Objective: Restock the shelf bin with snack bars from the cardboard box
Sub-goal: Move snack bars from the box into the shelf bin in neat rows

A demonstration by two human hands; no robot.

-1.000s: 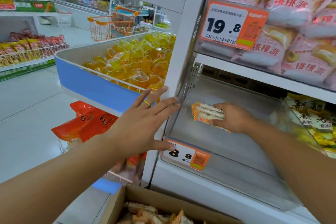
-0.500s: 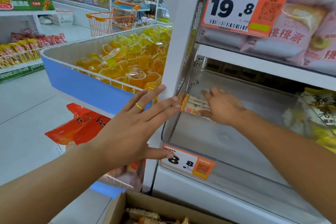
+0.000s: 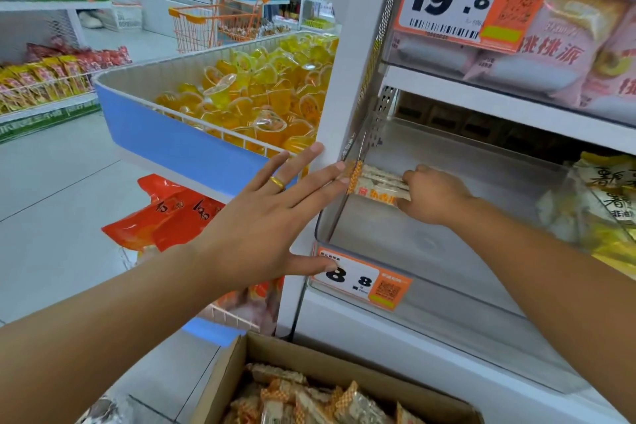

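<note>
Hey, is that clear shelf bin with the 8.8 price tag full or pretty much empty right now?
Nearly empty. The shelf bin shows bare floor, holding only the snack bars that the right hand grips at its left wall.

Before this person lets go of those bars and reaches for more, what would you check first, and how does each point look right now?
1. Snack bars inside the clear shelf bin, against its left wall: ok.
2. Right hand holds the bars: ok.
3. Bars resting flat on the bin floor: cannot tell.
4. Left hand open, fingertips on the bin's outer left side, steadying it: ok.
5. Room left in the bin: ok.
6. More bars in the cardboard box below: ok.
</note>
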